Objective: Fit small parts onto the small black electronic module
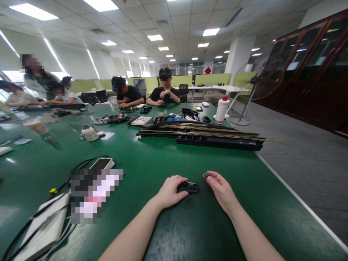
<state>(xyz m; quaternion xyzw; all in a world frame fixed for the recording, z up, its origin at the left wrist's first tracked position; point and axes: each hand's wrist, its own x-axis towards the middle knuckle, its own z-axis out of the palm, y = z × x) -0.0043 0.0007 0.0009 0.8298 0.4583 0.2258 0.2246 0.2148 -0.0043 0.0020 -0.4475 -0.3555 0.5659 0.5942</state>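
Note:
My left hand (172, 190) rests on the green table (152, 159), its fingers curled around a small black circuit part (189, 187) that lies on the surface. A little to the right, my right hand (221, 189) pinches a tiny dark piece (206, 174) between thumb and forefinger, just above the table. The two hands are a short gap apart near the table's front edge.
A long black tray of thin rods (206, 135) lies across the middle. A white bottle with a red cap (222, 110) stands behind it. A phone (102, 164), cables and a white pad (43, 228) lie at left. Several people sit at the far side.

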